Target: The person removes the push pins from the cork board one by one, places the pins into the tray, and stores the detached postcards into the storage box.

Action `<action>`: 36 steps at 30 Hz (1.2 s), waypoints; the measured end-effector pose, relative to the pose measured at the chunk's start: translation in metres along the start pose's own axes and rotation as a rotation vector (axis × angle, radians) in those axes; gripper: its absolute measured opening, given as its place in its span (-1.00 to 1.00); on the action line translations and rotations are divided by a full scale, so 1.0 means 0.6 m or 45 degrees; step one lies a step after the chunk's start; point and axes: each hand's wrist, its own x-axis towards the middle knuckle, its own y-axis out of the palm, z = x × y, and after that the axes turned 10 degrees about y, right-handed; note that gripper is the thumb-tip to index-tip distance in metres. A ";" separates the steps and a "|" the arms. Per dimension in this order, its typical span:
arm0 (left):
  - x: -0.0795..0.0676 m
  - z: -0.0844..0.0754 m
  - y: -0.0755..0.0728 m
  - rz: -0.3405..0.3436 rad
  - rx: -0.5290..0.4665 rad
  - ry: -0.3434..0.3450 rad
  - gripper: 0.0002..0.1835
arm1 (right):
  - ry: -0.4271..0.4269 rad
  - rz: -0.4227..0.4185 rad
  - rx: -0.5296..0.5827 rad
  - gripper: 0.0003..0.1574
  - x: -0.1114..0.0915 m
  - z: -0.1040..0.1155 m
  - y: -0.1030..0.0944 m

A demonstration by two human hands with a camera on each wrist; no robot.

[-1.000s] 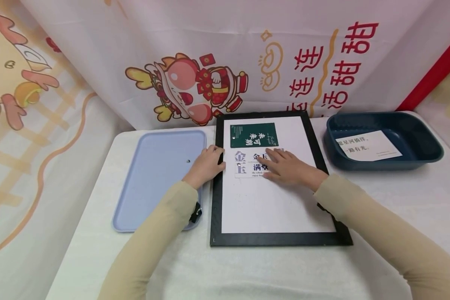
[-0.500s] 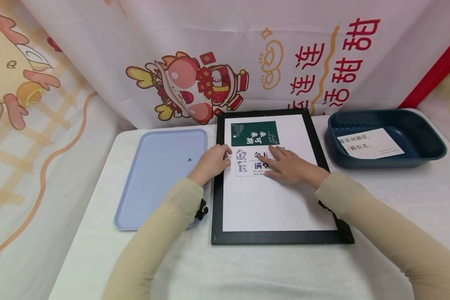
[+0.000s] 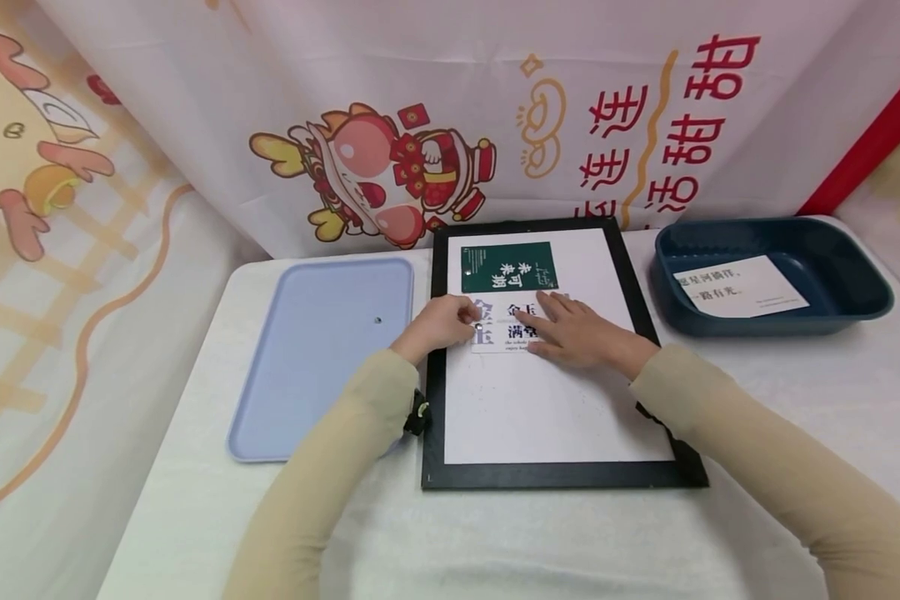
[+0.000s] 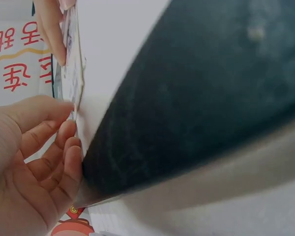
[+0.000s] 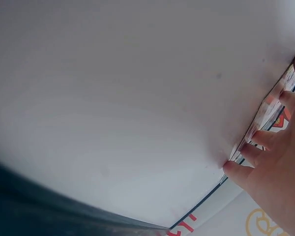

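Note:
A white card (image 3: 512,337) with purple and black characters lies on a black-framed whiteboard (image 3: 555,417). My right hand (image 3: 579,332) rests on the card's right part with spread fingers; in the right wrist view the fingertips (image 5: 232,168) touch the card's edge. At the card's left end, my left hand (image 3: 444,322) has loosely curled fingers close to a small shiny pin (image 3: 478,327). The left wrist view shows the thumb (image 4: 61,107) apart from the curled fingers, with nothing visible between them. Above lies a green card (image 3: 508,267) with white characters and a small pin at its left.
To the left is a light blue tray (image 3: 322,350) with one small pin (image 3: 377,320) on it. A dark blue bin (image 3: 832,312) stands at the right, holding a white card (image 3: 746,290) with text. A printed cloth (image 3: 420,50) hangs behind the white table (image 3: 570,542).
My left hand has moved right, from the board's left frame edge to the pin at the white card's left end. My right hand stays on the card.

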 end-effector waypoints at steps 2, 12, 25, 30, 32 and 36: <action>0.002 0.002 0.001 0.008 0.017 0.014 -0.77 | -0.003 -0.002 -0.007 -0.25 0.001 0.000 0.001; 0.007 0.005 0.002 0.043 0.063 0.055 -0.80 | 0.004 0.009 -0.017 -0.25 0.004 -0.001 0.002; 0.006 0.005 0.004 0.063 0.067 0.072 -0.84 | 0.030 0.042 -0.004 -0.24 0.004 0.000 0.005; 0.006 0.011 0.004 0.088 0.063 0.112 -0.84 | 0.030 0.043 -0.001 -0.24 0.005 -0.001 0.008; 0.006 0.013 0.002 0.096 0.055 0.127 -0.83 | 0.027 0.034 -0.002 -0.24 0.005 -0.001 0.008; 0.005 0.011 0.000 0.105 0.048 0.137 -0.83 | 0.019 0.017 -0.015 -0.24 0.005 -0.001 0.006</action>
